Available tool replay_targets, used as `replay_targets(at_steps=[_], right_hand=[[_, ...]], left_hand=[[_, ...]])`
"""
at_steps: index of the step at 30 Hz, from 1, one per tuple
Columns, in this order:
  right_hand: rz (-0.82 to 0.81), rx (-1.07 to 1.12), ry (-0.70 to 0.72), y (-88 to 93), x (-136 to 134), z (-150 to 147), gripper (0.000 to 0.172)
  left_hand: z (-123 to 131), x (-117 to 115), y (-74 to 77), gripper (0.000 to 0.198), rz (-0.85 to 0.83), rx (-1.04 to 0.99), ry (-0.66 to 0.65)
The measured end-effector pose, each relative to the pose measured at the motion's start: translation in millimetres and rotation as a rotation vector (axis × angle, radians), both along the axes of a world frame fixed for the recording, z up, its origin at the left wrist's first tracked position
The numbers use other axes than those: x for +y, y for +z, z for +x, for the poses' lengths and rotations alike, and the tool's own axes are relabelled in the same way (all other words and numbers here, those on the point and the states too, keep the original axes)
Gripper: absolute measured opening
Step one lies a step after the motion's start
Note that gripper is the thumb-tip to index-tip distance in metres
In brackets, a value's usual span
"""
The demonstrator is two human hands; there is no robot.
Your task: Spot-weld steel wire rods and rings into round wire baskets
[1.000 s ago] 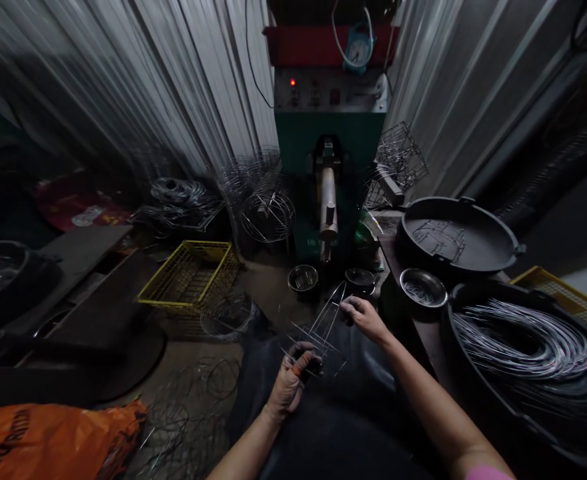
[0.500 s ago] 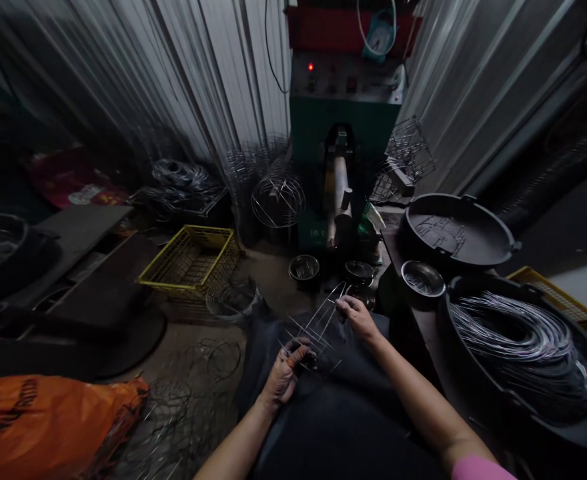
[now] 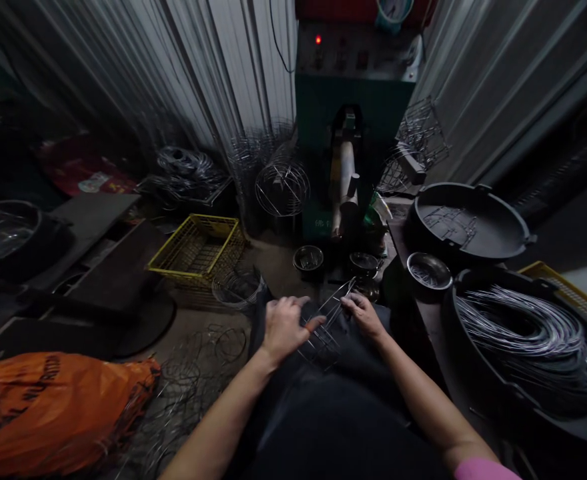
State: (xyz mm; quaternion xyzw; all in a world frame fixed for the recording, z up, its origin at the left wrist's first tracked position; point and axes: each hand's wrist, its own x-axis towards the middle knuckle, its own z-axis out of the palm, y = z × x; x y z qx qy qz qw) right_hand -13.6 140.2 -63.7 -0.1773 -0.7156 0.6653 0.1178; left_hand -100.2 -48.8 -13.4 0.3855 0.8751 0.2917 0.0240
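A small frame of thin metal wires point(image 3: 326, 339) is over my lap, slanting up toward the machine. My right hand point(image 3: 365, 316) pinches its upper right part between thumb and fingertips. At the frame's left side is my left hand point(image 3: 284, 328), back of the hand up. Its thumb and forefinger are spread apart, with the thumb, wrapped in something orange, at the wires. Whether the other left fingers touch the frame is hidden. Dark cloth point(image 3: 323, 413) covers my lap beneath both hands.
Ahead stands a green machine point(image 3: 313, 107) with a protruding arm point(image 3: 347, 170). Small metal bowls point(image 3: 308, 259) sit below it. To the right are a round black pan point(image 3: 503, 230) and a tub with wire rings point(image 3: 528, 327). A yellow basket point(image 3: 173, 270) and orange sack point(image 3: 48, 413) lie left.
My left hand has turned from gripping the frame's lower end to spread fingers, back upward. My right hand keeps its pinch. The view has tilted down slightly.
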Motion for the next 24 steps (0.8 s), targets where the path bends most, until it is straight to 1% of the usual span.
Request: replay_targets(at_steps=[1,3,4,6,11,16,21,24], right_hand=[[0.003,-0.004,0.002,1.3,-0.3,0.5,0.035],[0.018,-0.005,-0.001,3.1,0.2,2.2,0.035],[0.027,-0.004,-0.008,3.4,0.8,3.3,0.036],[0.037,-0.008,-0.029,3.3,2.2,5.4,0.036],[0.026,-0.004,-0.058,1.6,-0.4,5.9,0.036],[0.007,0.02,-0.094,1.5,-8.7,1.3,0.035],[-0.008,0.022,-0.097,-1.1,-10.0,-0.4,0.036],[-0.026,0.028,-0.095,-2.6,-8.6,0.4,0.036]], left_hand=[[3.0,13.8,4.6,0.053,-0.046,0.068,-0.056],[9.4,36.8,8.3,0.05,-0.109,0.142,-0.134],[12.0,44.9,8.0,0.046,-0.131,0.159,-0.154],[15.1,54.2,5.7,0.04,-0.164,0.173,-0.159],[16.0,54.6,0.4,0.038,-0.213,0.206,-0.12],[16.8,53.3,-2.5,0.035,-0.207,0.239,-0.072],[16.0,53.8,-2.9,0.031,-0.197,0.237,-0.092],[12.8,53.0,-0.9,0.035,-0.193,0.221,-0.119]])
